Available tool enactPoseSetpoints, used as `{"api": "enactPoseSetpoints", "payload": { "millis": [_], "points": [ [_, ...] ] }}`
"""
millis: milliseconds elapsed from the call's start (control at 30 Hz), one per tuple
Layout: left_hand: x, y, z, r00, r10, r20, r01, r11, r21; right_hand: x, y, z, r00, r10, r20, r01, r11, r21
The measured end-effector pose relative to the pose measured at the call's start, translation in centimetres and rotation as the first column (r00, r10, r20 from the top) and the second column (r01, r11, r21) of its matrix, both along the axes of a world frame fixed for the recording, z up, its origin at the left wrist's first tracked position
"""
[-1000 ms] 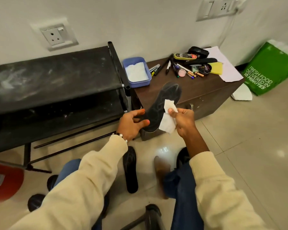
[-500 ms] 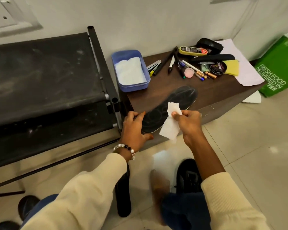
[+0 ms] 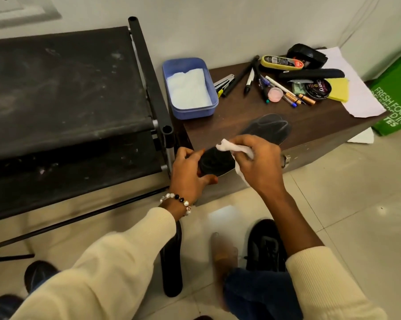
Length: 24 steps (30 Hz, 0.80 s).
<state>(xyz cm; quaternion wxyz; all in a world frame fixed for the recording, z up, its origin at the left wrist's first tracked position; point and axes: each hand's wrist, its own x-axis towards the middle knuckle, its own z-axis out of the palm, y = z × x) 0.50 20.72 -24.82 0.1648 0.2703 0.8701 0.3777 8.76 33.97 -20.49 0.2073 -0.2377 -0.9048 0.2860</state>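
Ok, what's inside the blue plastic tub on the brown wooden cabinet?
Inside the blue plastic tub lies folded white paper tissue, covering nearly the whole floor. Anything beneath the tissue is hidden.

white wall (image 3: 218,26) | beige tiled floor (image 3: 356,215) | black rack (image 3: 63,88) | brown cabinet (image 3: 315,125)

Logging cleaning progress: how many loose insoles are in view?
2. The held insole is gripped by the left hand, with the right hand pressing a tissue on it. The floor insole lies partly under the left sleeve. Others may be hidden.
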Motion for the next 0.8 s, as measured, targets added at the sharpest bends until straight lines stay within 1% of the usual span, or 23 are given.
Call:
{"api": "enactPoseSetpoints", "payload": {
  "millis": [67, 167, 267, 400, 433, 500, 567, 600, 667, 733, 767, 800],
  "points": [
    [0.1, 0.3, -0.2, 1.0, 0.01, -0.014, -0.01, 1.0, 0.018, -0.7, -0.3, -0.6, 0.998, 0.055, 0.034, -0.058, 0.993, 0.103],
    [0.0, 0.6, -0.4, 0.999, 0.039, -0.003, -0.039, 0.998, 0.054, -1.5, -1.2, -1.9, 0.978, 0.16, 0.136, -0.184, 0.964, 0.193],
    [0.0, 0.5, -0.7, 0.998, 0.055, -0.009, -0.054, 0.997, 0.061, -2.0, -2.1, -2.9, 0.91, 0.266, 0.316, -0.33, 0.929, 0.167],
    [-0.1, 0.4, -1.0, 0.999, 0.042, 0.004, -0.042, 0.996, 0.076, -1.7, -1.1, -2.6, 0.826, 0.399, 0.397, -0.464, 0.882, 0.079],
    [-0.1, 0.4, -1.0, 0.999, 0.043, 0.007, -0.044, 0.996, 0.081, -1.7, -0.8, -2.4, 0.811, 0.404, 0.423, -0.479, 0.873, 0.086],
    [-0.2, 0.5, -1.0, 0.999, 0.044, -0.001, -0.044, 0.995, 0.085, -2.0, -0.3, -2.2, 0.819, 0.361, 0.445, -0.473, 0.865, 0.168],
    [-0.1, 0.5, -1.1, 0.999, 0.047, -0.006, -0.046, 0.994, 0.097, -2.6, -0.3, -2.4, 0.855, 0.333, 0.397, -0.443, 0.868, 0.225],
    [-0.1, 0.6, -1.1, 0.999, 0.051, -0.007, -0.05, 0.993, 0.106, -3.0, -0.5, -2.6, 0.871, 0.321, 0.372, -0.421, 0.878, 0.229],
    [-0.2, 0.7, -1.2, 0.998, 0.061, -0.005, -0.06, 0.991, 0.116, -3.6, -0.8, -2.6, 0.88, 0.3, 0.369, -0.394, 0.894, 0.215],
    [-0.3, 0.7, -1.3, 0.998, 0.059, 0.015, -0.06, 0.991, 0.118, -3.5, -1.0, -1.7, 0.852, 0.347, 0.393, -0.442, 0.878, 0.182],
    [-0.3, 0.6, -1.3, 0.998, 0.054, 0.027, -0.056, 0.992, 0.117, -3.3, -1.0, -1.1, 0.819, 0.389, 0.421, -0.49, 0.857, 0.162],
    [-0.4, 0.6, -1.3, 0.998, 0.049, 0.032, -0.053, 0.992, 0.114, -3.1, -0.9, -0.6, 0.768, 0.426, 0.479, -0.548, 0.824, 0.145]
  ]
}}
